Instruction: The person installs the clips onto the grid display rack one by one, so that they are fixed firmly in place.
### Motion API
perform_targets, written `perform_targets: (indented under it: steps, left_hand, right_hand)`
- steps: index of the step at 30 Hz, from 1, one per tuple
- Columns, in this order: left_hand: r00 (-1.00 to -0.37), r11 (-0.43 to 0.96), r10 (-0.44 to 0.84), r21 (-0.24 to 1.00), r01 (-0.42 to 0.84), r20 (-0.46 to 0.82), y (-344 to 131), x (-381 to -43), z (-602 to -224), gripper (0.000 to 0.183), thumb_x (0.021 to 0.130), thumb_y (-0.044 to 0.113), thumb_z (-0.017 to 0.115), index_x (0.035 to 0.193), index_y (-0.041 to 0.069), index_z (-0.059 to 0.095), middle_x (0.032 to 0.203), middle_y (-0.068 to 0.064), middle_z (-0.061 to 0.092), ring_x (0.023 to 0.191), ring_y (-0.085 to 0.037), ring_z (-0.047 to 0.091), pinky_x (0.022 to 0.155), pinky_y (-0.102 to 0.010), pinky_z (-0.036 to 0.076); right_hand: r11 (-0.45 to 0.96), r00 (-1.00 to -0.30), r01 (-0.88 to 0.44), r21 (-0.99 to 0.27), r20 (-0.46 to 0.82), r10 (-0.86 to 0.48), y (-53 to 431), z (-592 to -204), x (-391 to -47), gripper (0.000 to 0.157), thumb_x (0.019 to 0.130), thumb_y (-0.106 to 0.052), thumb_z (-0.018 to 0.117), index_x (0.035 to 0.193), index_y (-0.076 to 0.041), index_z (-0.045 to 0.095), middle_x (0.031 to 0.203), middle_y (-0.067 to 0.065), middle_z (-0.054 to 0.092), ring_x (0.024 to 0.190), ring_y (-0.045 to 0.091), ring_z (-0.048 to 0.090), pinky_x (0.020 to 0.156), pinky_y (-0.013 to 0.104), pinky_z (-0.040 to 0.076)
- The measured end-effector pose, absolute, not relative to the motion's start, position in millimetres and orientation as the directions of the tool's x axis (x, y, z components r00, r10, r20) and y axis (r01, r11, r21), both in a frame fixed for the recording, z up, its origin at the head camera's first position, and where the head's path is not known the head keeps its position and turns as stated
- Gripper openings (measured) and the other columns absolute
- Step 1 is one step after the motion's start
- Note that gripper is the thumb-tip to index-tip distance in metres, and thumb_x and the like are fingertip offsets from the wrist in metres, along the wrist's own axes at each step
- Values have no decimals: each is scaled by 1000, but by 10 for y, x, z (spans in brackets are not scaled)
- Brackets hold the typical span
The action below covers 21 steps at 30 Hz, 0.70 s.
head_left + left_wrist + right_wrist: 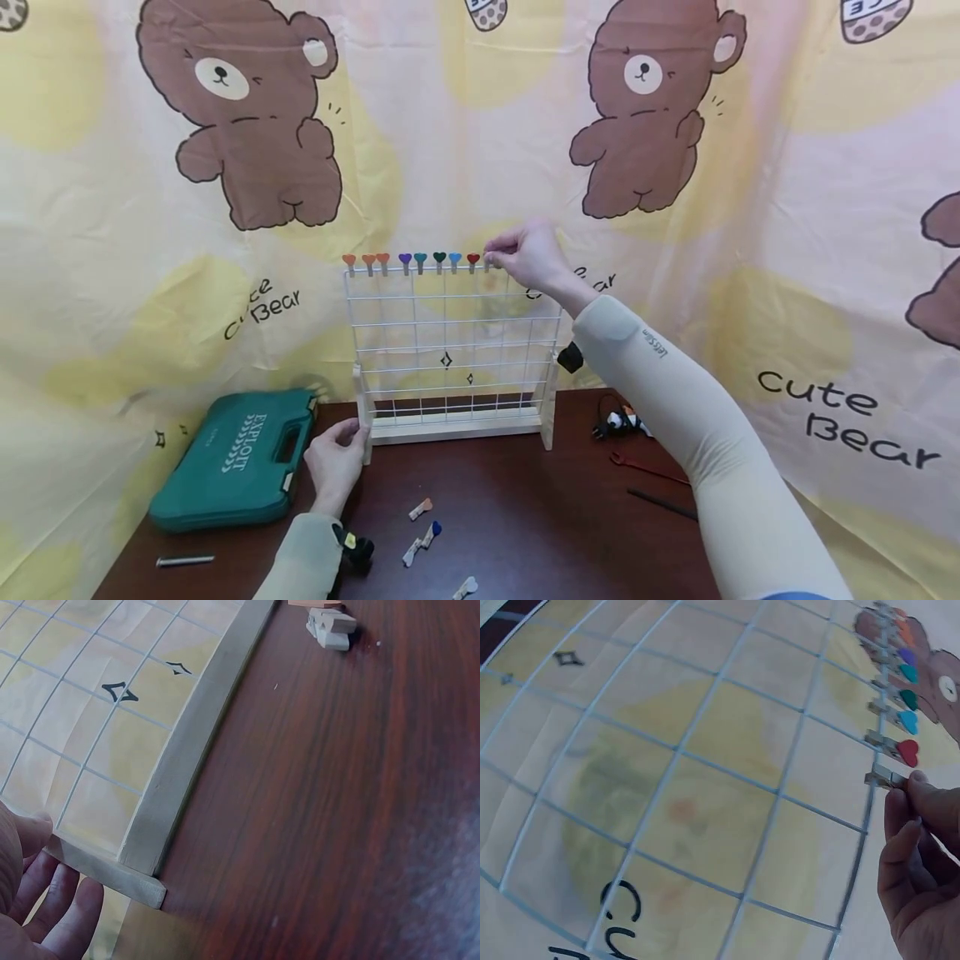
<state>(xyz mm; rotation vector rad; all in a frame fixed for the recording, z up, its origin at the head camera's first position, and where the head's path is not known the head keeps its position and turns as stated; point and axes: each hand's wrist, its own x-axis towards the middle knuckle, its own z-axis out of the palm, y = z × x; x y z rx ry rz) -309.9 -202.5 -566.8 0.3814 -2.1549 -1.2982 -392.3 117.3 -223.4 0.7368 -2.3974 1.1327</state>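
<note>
A white wire grid rack [450, 321] with a wooden base stands upright on the table. Along its top wire sits a row of small wooden clothespins with coloured hearts, among them a red one [907, 753] and a purple one [405, 259]. At the right end of that row, my right hand [534, 257] pinches another clothespin [886, 778] between thumb and forefinger, its jaws at the top wire; the fingers hide its heart. Down at the lower left, my left hand [336, 467] grips the rack's wooden side piece [105, 870], thumb on one side and fingers on the other.
Several loose clothespins, such as an orange one [422, 508], lie on the table before the rack. A green tool case [217, 475] and a metal rod [185, 562] are at left. Cables [618, 423], a red tool [648, 469] and a dark stick [662, 503] lie at right.
</note>
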Motion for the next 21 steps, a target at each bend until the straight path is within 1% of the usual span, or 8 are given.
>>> perform_targets:
  steps: [3, 7, 10, 13, 15, 17, 19, 21]
  left_hand:
    - [-780, 484, -518, 872, 70, 351, -2010, -3101, -5668, 23, 93, 26, 85, 108, 9, 83, 98, -9, 81, 83, -25, 74, 71, -36, 53]
    - [-779, 487, -516, 870, 76, 357, -2017, -3098, -5678, 23, 93, 25, 85, 108, 8, 83, 98, -9, 81, 83, -25, 74, 71, -37, 53]
    - [-782, 490, -514, 869, 71, 354, -2011, -3099, -5684, 23, 93, 26, 84, 108, 9, 83, 98, -9, 81, 83, -25, 74, 73, -39, 52]
    - [-784, 493, -513, 868, 65, 349, -2004, -3102, -5686, 23, 93, 26, 84, 108, 9, 83, 98, -9, 81, 83, -26, 74, 72, -39, 53]
    - [-788, 490, -510, 869, 64, 346, -2000, -3105, -5686, 23, 94, 26, 84, 109, 8, 83, 99, -10, 81, 84, -26, 74, 72, -38, 53]
    - [-788, 489, -507, 869, 68, 348, -2001, -3107, -5681, 23, 94, 26, 84, 109, 8, 83, 99, -10, 81, 84, -26, 74, 71, -37, 54]
    - [-785, 492, -508, 868, 74, 355, -2008, -3109, -5675, 24, 93, 26, 84, 109, 8, 83, 100, -10, 81, 84, -26, 74, 70, -36, 54]
    - [-780, 496, -509, 865, 79, 363, -2024, -3110, -5668, 24, 93, 26, 85, 109, 8, 83, 100, -10, 81, 84, -26, 74, 70, -36, 54]
  right_hand:
    - [577, -785, -602, -552, 541, -302, 1194, -2262, -3931, 9, 95, -9, 81, 101, -4, 85, 96, 10, 82, 81, 19, 77, 71, 26, 58]
    - [596, -761, -619, -512, 578, -293, 1223, -2347, -3885, 23, 96, -14, 80, 118, -8, 81, 100, 7, 80, 80, 19, 74, 69, 31, 57]
    - [592, -691, -671, -447, 667, -278, 1259, -2484, -3792, 35, 96, -14, 80, 130, -8, 75, 107, 9, 78, 79, 18, 73, 68, 35, 59]
    - [583, -585, -726, -365, 773, -246, 1298, -2682, -3665, 44, 94, -11, 81, 137, -7, 71, 114, 12, 76, 79, 19, 73, 67, 35, 60]
    - [569, -520, -757, -322, 823, -227, 1321, -2840, -3576, 47, 92, -7, 81, 138, -6, 70, 116, 15, 76, 78, 19, 73, 64, 33, 60]
    - [528, -475, -795, -298, 847, -237, 1328, -3012, -3480, 47, 89, -2, 81, 135, -5, 71, 112, 14, 76, 75, 19, 73, 61, 31, 60]
    - [440, -455, -846, -300, 836, -306, 1316, -3222, -3386, 38, 88, 2, 80, 125, -3, 75, 105, 13, 77, 74, 19, 72, 60, 28, 59]
    - [354, -474, -871, -341, 774, -420, 1274, -3487, -3264, 28, 88, 3, 80, 115, -4, 78, 98, 10, 79, 74, 17, 73, 62, 27, 59]
